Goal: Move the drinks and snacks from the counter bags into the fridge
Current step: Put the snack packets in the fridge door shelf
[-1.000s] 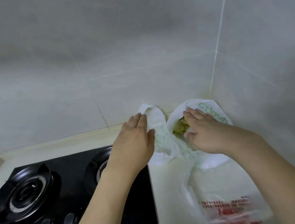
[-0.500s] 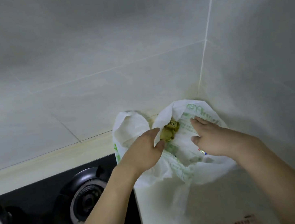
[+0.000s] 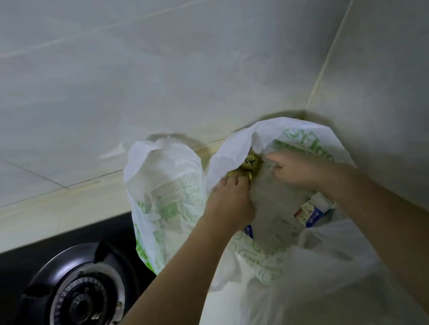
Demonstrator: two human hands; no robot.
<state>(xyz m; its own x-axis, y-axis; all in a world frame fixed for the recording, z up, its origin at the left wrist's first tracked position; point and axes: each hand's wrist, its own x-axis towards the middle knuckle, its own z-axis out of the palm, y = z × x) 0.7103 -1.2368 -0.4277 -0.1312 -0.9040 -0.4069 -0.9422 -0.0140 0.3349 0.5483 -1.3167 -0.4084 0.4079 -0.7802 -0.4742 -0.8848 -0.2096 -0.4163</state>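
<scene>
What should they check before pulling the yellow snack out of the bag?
1. White bag with green print mouth open: ok.
2. Yellow packet in sight: ok.
3. Left hand touching the packet: ok.
4. Left hand's hold firm: cannot tell, blurred.
5. Right hand inside the bag, beside the packet: ok.
6. Gas burner off: ok, no flame shows.

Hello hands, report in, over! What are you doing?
Both hands, left hand and right hand, in white bag. Yellow packet between them, grip unclear. Nothing blocking.
</scene>
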